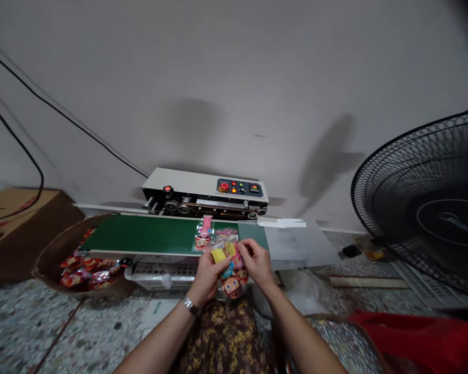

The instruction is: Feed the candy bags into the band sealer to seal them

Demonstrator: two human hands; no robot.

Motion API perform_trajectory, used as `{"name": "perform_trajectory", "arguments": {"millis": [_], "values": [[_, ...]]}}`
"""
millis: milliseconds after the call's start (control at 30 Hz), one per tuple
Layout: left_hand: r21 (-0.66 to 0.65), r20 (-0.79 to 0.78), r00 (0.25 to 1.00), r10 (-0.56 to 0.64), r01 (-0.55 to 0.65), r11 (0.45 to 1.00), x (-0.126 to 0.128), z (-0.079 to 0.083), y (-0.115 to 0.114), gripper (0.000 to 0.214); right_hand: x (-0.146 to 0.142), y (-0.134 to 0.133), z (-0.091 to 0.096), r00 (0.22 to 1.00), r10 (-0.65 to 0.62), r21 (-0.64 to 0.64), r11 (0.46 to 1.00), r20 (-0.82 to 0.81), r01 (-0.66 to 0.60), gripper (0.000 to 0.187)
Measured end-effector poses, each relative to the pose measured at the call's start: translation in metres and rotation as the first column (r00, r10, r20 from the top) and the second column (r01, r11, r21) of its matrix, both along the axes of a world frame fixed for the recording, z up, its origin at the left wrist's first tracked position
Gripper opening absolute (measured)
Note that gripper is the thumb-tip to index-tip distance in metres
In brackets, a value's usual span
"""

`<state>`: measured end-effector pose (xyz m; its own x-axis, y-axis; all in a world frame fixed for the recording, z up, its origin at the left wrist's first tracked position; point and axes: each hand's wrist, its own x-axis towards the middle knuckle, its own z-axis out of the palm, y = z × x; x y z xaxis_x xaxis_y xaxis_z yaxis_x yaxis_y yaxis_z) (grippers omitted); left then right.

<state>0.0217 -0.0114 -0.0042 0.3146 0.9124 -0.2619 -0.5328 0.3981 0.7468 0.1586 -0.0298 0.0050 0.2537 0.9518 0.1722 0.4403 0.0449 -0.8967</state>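
Note:
Between my two hands is a clear plastic candy packet (231, 284) with cartoon faces and yellow and pink pieces inside. My left hand (207, 274) grips its left side, thumb across the front by a yellow piece. On the right edge, near the top, my right hand (256, 261) pinches the packet with bent fingers. A second packet (203, 241), with a pink top and a cartoon face, lies on the green conveyor belt (140, 234) just beyond my left hand. Behind the belt stands a band sealing machine (203, 182) with lit buttons and a red display.
A round container (49, 259) full of red packets sits under the belt's left end, beside a cardboard box (19, 228). A white plastic basket (159, 278) is below the belt. At right are a large black fan (425, 208) and a red cloth-like item (421, 337). Black cables cross the left wall.

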Motion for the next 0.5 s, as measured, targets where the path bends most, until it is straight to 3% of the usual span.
{"name": "perform_trajectory", "arguments": {"millis": [133, 233, 367, 500], "values": [[0.004, -0.013, 0.999, 0.038, -0.038, 0.999, 0.002, -0.002, 0.0, 0.046, 0.008, 0.003, -0.01, 0.988, -0.154, 0.049, 0.987, -0.013, 0.154, 0.029], [-0.003, -0.055, 0.997, 0.06, -0.06, 0.998, -0.002, -0.005, 0.003, 0.043, 0.036, 0.015, -0.026, 0.96, -0.277, 0.055, 0.959, -0.034, 0.279, 0.033], [-0.045, -0.086, 0.994, 0.065, -0.069, 0.997, -0.008, -0.01, 0.005, 0.044, 0.095, 0.038, -0.042, 0.864, -0.425, -0.059, 0.888, 0.268, 0.456, 0.031], [-0.087, -0.094, 0.994, 0.053, -0.061, 0.994, -0.008, -0.01, 0.005, 0.046, 0.127, 0.06, -0.052, 0.754, -0.384, -0.224, 0.795, 0.532, 0.563, 0.031]]}}
